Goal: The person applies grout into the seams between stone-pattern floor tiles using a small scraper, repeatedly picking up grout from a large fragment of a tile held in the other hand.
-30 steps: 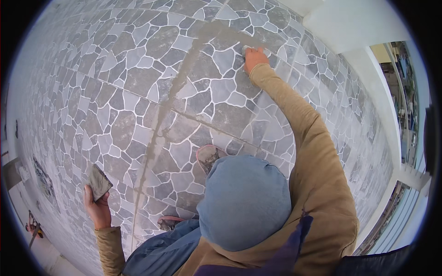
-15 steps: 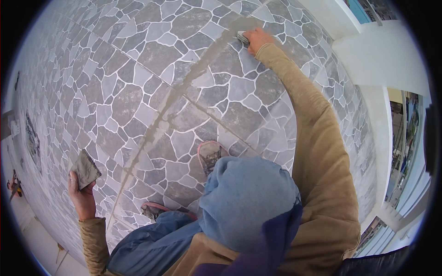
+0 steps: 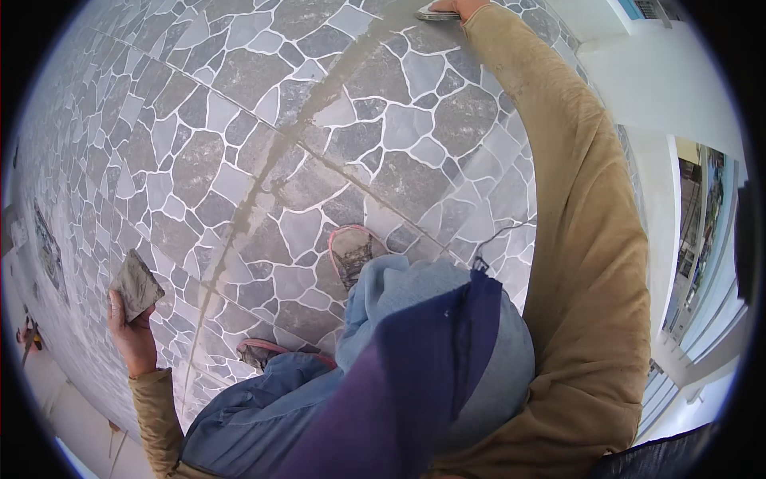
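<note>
Right hand (image 3: 463,7) moved farther out over tiles (image 3: 435,122), gripping flat tool (image 3: 436,14), left hand (image 3: 137,345) clasping grey slab (image 3: 138,285)

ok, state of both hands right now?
Left hand: closed on the edge of a square, grey-smeared plate.
Right hand: holding a flat tool at the tiled floor; partly cut off by the picture's top edge.

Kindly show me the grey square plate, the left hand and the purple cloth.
Grey square plate (image 3: 139,284), head view: flat face.
Left hand (image 3: 134,339), head view: its middle.
Purple cloth (image 3: 391,375), head view: broad middle.
</note>
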The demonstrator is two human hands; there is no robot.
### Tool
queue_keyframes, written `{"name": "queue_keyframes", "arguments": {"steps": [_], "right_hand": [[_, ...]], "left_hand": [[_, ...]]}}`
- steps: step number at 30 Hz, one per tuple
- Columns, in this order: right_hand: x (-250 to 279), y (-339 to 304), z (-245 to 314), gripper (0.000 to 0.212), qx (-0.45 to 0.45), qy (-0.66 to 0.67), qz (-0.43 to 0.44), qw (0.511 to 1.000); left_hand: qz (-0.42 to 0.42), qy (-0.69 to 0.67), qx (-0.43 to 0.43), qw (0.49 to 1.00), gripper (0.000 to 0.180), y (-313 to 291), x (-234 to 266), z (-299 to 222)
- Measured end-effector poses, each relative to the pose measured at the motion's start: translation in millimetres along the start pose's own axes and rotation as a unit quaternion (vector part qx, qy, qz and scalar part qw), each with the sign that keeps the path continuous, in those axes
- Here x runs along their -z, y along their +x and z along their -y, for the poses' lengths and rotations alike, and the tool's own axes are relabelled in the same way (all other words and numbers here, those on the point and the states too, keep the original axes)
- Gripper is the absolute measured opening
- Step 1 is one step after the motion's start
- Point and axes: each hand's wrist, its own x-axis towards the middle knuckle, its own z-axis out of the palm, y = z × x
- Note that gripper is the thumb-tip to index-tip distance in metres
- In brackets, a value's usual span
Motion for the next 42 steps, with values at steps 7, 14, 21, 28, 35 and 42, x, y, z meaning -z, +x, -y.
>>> {"name": "queue_keyframes", "arguments": {"steps": [7,14,21,28,35,42], "right_hand": [[-36,-119,-74,0.061,0.011,-0.009,0.093,0.996],[-38,-192,-92,0.056,-0.239,0.065,0.030,0.968],[-68,-196,44,0.041,-0.251,-0.013,-0.035,0.967],[-106,-228,-5,0.037,-0.278,-0.049,-0.102,0.954],[-73,-242,5,0.037,-0.324,0.004,-0.095,0.941],[-74,-244,22,0.040,-0.281,0.007,-0.029,0.959]], "left_hand": [[0.008,-0.007,-0.005,1.000,0.043,7,24,18],[-0.010,-0.046,-0.010,0.999,0.041,27,60,23],[0.016,-0.034,-0.043,0.998,0.041,18,36,19],[0.056,-0.053,-0.024,0.997,0.042,22,26,19],[0.033,-0.061,-0.050,0.996,0.042,17,43,11],[0.019,-0.061,-0.034,0.997,0.042,14,46,10]]}}
